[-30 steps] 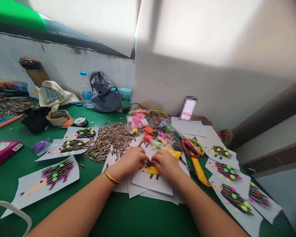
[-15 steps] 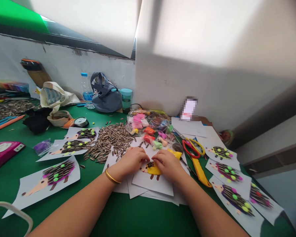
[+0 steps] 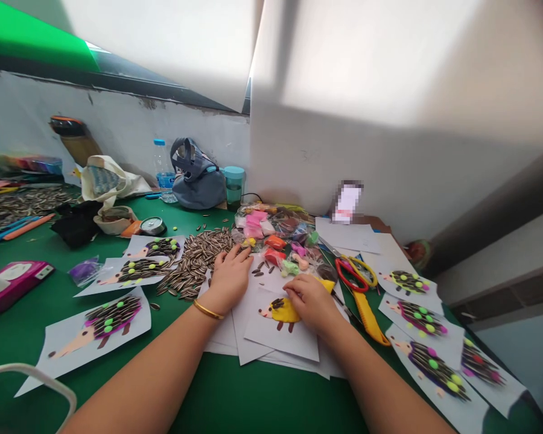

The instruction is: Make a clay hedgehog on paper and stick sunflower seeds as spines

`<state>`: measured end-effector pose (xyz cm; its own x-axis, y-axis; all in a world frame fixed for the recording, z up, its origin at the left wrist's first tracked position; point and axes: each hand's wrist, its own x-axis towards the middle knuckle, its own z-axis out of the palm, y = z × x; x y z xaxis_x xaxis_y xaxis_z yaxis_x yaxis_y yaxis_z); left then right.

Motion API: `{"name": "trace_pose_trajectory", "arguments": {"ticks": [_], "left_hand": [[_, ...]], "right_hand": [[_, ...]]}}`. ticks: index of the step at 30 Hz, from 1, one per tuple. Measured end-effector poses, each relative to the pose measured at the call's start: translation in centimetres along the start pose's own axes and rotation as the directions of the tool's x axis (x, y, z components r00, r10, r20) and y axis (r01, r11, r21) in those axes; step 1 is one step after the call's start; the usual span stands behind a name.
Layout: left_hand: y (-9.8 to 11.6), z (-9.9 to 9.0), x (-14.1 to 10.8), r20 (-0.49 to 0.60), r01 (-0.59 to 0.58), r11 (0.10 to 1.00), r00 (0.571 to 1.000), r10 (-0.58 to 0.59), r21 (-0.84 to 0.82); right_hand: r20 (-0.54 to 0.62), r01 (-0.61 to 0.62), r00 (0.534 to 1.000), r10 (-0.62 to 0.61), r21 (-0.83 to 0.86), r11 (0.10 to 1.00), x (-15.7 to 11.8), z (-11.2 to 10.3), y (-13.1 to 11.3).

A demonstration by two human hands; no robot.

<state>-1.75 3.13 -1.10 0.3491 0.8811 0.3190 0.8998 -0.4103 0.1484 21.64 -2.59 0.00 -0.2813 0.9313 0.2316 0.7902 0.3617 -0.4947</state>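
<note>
My left hand [image 3: 230, 277], a gold bangle on its wrist, reaches forward with fingers apart at the edge of a pile of striped sunflower seeds [image 3: 203, 256]. Beneath my right hand [image 3: 310, 301] is part of a yellow clay hedgehog [image 3: 281, 310] on a white sheet [image 3: 294, 345]. The fingers of that hand are pinched together; anything between them is hidden. A few seeds [image 3: 278, 302] sit on the hedgehog near its head, and two brown feet show below. Loose seeds [image 3: 260, 268] lie on the paper between the hands.
Finished hedgehog pictures lie at left [image 3: 111, 319] and right [image 3: 420, 310]. Bagged coloured clay [image 3: 274, 241] is behind the hands. Red-and-yellow-handled scissors [image 3: 355, 271] and a yellow cutter [image 3: 368, 316] lie right. A blue bag [image 3: 199, 187] and a cup [image 3: 233, 187] stand by the wall.
My left hand has left the hedgehog, moving forward and left to the seed pile, its fingers spreading. The right hand stays about where it was. The view has shifted slightly.
</note>
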Motion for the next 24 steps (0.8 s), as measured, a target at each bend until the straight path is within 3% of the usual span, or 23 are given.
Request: {"name": "trace_pose_trajectory", "arguments": {"ticks": [8,18,24], "left_hand": [[0.6,-1.0,0.4,-0.063,0.04,0.999,0.997,-0.041,-0.009],[2.1,-1.3,0.2,-0.05,-0.059,0.997,0.997,0.057,-0.044],[2.4,-0.6,0.2,-0.009,-0.097,0.995,0.995,0.097,0.026]], "right_hand": [[-0.008,0.004,1.0,-0.004,0.007,1.0,0.0,0.0,0.1],[-0.015,0.002,1.0,-0.002,0.006,1.0,0.0,0.0,0.0],[-0.021,0.011,1.0,-0.011,0.007,1.0,0.0,0.3,0.2]]}}
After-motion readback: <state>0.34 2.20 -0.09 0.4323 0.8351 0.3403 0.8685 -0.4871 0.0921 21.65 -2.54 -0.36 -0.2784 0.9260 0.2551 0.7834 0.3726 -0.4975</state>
